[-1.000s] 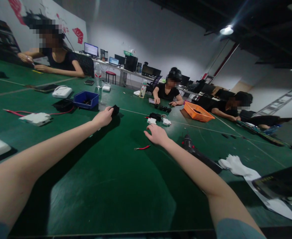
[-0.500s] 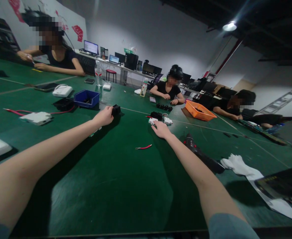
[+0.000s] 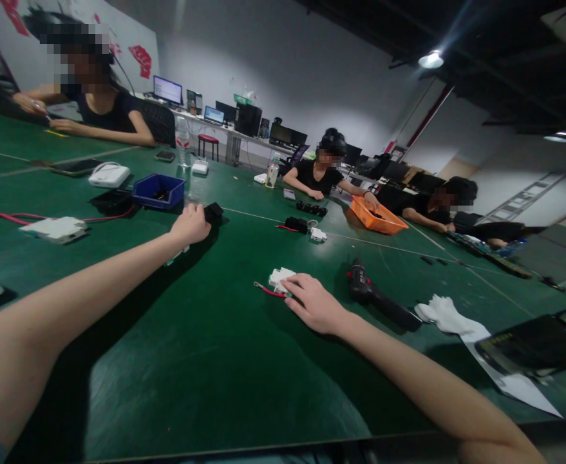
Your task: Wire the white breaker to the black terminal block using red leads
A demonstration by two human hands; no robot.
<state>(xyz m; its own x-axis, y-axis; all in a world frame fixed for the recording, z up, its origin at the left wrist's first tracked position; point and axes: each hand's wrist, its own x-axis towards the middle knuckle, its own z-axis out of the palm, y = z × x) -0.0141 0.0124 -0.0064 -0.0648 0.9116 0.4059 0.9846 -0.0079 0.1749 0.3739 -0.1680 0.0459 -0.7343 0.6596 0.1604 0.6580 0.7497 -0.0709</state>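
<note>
Grey wall (image 3: 273,71) behind, lit ceiling lamp (image 3: 431,60) above, green tabletop (image 3: 205,386) in front of the wearer. Bearings taken from the wearer's right hand (image 3: 314,304), 12 o'clock being the far side.

White block (image 3: 277,277): on the tabletop at 10 o'clock, touching the right hand. Fingers lie over its right end, thumb lower and a little apart from them; cannot tell whether they pinch or merely rest. Red lead (image 3: 272,292), metal eyelet at its 9 o'clock end, lies along the block's near side; cannot tell if joined.

Left hand (image 3: 190,224): also toward 10 o'clock, farther out, fingers curled beside a black block (image 3: 214,212); fingertips hidden, grip cannot be told.

Handling, estimated: white block looks like moulded plastic, so probably light, stiff, fairly slippery on this smooth surface. Stepped edges might chip if dropped. Best hold: thumb and forefinger across opposite sides, clear of the lead. Lead probably flexes; better not to lift by it. Black block seems rigid too; take by its sides.
</note>
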